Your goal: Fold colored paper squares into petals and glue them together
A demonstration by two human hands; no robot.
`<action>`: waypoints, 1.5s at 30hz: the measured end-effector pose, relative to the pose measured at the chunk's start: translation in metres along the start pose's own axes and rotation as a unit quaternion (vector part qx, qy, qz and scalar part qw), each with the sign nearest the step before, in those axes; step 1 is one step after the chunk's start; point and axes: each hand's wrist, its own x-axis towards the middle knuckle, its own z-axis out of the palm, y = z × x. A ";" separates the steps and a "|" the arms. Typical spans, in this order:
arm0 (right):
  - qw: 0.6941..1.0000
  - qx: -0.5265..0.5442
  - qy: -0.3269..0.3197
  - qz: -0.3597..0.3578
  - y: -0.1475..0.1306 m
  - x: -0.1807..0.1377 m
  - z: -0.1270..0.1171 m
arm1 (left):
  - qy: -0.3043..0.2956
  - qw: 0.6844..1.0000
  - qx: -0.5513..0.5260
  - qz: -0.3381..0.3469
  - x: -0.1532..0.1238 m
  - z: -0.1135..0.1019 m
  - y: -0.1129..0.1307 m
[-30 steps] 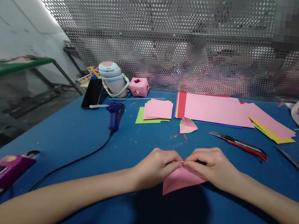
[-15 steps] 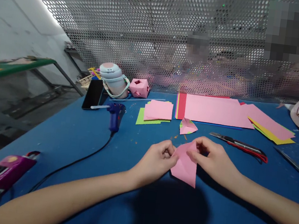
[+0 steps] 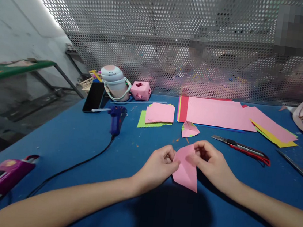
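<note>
A pink sheet of paper (image 3: 185,171) is held up between my two hands, tilted above the blue table. My left hand (image 3: 160,166) pinches its left edge between thumb and curled fingers. At the upper right edge, my right hand (image 3: 209,159) grips the paper, thumb in front and fingers partly hidden behind. Just beyond the hands lies a small folded pink paper piece (image 3: 189,129) with green patches. A stack of pink squares (image 3: 160,112) rests on green sheets (image 3: 142,121) to the left of it.
Large coloured sheets (image 3: 220,114) lie at the back. To the right are a red box cutter (image 3: 243,150) and scissors (image 3: 296,166). On the left are a blue glue gun (image 3: 116,120), its cord, a phone (image 3: 94,97), a bottle (image 3: 115,83), a pink paper box (image 3: 141,90) and a purple power strip (image 3: 4,184).
The right hand's grip has shifted slightly left along the paper's top edge. Otherwise the hands still hold the pink paper, and the view has moved a little.
</note>
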 end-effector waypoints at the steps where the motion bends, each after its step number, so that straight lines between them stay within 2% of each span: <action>1: 1.000 -0.006 0.000 -0.001 0.000 0.000 0.001 | 0.001 1.000 -0.005 0.000 0.000 0.000 -0.001; 4: 0.998 -0.054 0.015 -0.039 0.000 -0.002 0.004 | -0.003 1.000 -0.014 -0.006 -0.001 0.001 -0.002; 11: 0.973 -0.092 0.014 -0.212 0.002 -0.006 0.005 | -0.019 0.998 -0.062 -0.027 -0.002 0.004 -0.001; 15: 0.966 -0.102 -0.009 -0.236 0.005 -0.007 0.005 | -0.048 0.991 -0.120 -0.033 -0.002 0.002 0.001; 27: 0.932 -0.182 -0.052 -0.309 0.009 -0.007 -0.002 | -0.067 0.992 -0.100 -0.041 -0.004 -0.001 0.007; 30: 0.945 -0.157 -0.072 -0.278 0.005 -0.007 -0.003 | -0.067 0.993 -0.091 -0.038 -0.005 0.000 0.007; 34: 0.979 -0.109 -0.065 -0.161 -0.001 -0.007 -0.002 | -0.080 0.992 -0.092 -0.026 -0.005 0.000 0.005; 37: 0.991 -0.087 -0.063 -0.080 -0.003 -0.007 -0.001 | -0.080 0.993 -0.087 -0.007 -0.005 0.000 0.003; 42: 0.990 -0.086 -0.095 -0.065 -0.005 -0.006 -0.003 | -0.077 0.994 -0.074 0.000 -0.006 0.000 0.004; 45: 0.990 -0.085 -0.088 -0.071 -0.006 -0.006 -0.003 | -0.084 0.993 -0.079 -0.007 -0.007 0.001 0.004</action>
